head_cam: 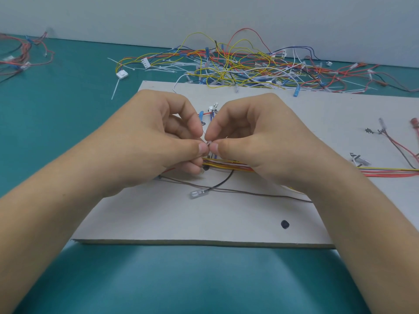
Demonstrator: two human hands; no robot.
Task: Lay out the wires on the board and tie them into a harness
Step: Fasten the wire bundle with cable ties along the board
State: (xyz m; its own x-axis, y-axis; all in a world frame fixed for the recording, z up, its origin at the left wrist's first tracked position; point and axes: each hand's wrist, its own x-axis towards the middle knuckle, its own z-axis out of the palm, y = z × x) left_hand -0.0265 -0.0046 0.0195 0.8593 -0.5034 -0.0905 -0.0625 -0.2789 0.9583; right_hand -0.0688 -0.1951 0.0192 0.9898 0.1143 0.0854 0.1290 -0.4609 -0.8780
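Tie-off step, by the look of it; layout on this stretch seems done.

Pinching what looks like a small white plastic cable tie [209, 144] between thumb and forefinger of left hand [154, 141] and likewise of right hand [260, 141]. Thumb tips nearly touching, other fingers curled under the palms. Too small to tell whether the tail is through the head yet.

Just under the pinch, on the flat grey cardboard board [204, 223]: straight bundle of yellow, red and orange wires [229, 165], laid flat and running out to the right edge. Cannot tell if the tie already loops the bundle; fingers hide that.

Separate from the bundle, nearer the body: thin brown wire with clear-sleeved terminal [196, 194], crossed by a short black wire [224, 180]. Not gathered in.

Beyond the board on the teal table top [56, 109]: loose tangle of coloured spare wires [238, 64], plus scattered loose white cable ties [163, 69].

Next, probably: feed tail through head, pull snug round all strands, keep bundle straight while cinching. Needs a firm hold on the head with one hand, a steady pull with the other. Risk of catching a stray strand or skewing the run.
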